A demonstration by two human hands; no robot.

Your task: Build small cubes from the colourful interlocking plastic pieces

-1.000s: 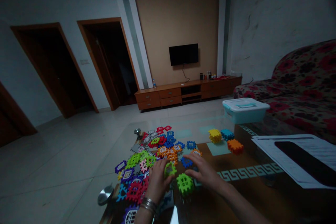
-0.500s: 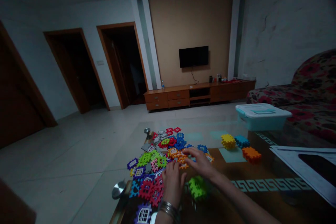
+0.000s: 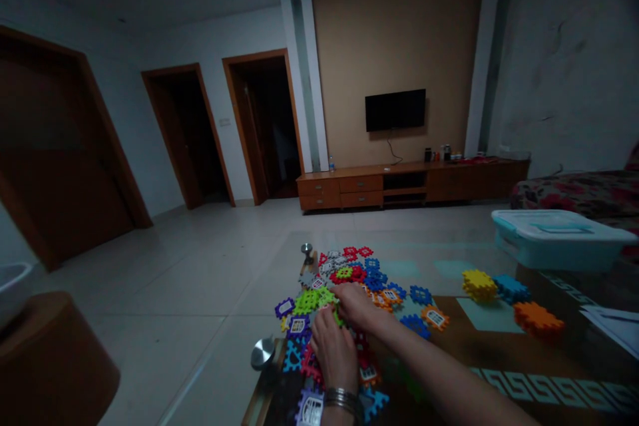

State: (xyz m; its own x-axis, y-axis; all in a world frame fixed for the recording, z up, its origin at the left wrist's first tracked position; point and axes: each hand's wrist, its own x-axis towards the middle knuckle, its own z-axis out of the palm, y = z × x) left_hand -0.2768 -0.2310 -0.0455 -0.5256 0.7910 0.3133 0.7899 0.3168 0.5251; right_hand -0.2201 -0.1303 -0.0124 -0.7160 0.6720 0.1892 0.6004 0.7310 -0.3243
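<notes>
Colourful gear-edged plastic building pieces lie in a loose heap on the glass table. My left hand [image 3: 335,346], with silver bangles at the wrist, has its fingers bent down and together among them. My right hand [image 3: 357,308] meets it from the right, fingers curled at the light green pieces [image 3: 309,301]. A bit of green shows between the hands; what the fingertips grip is hidden. Around them are purple pieces with white windows [image 3: 298,326], blue pieces [image 3: 415,326] and an orange window piece [image 3: 436,317]. A dim green stack [image 3: 412,383] is partly covered by my right forearm.
Sorted stacks in yellow [image 3: 479,285], blue [image 3: 512,289] and orange [image 3: 539,319] stand to the right. Behind them is a lidded teal box [image 3: 562,249]. Papers [image 3: 614,327] lie at the right edge. Metal knobs [image 3: 263,353] line the table's left side.
The view has turned left. My right hand has moved from the orange pieces to the light green ones, beside my left hand. Both hands' fingers are more closed.
</notes>
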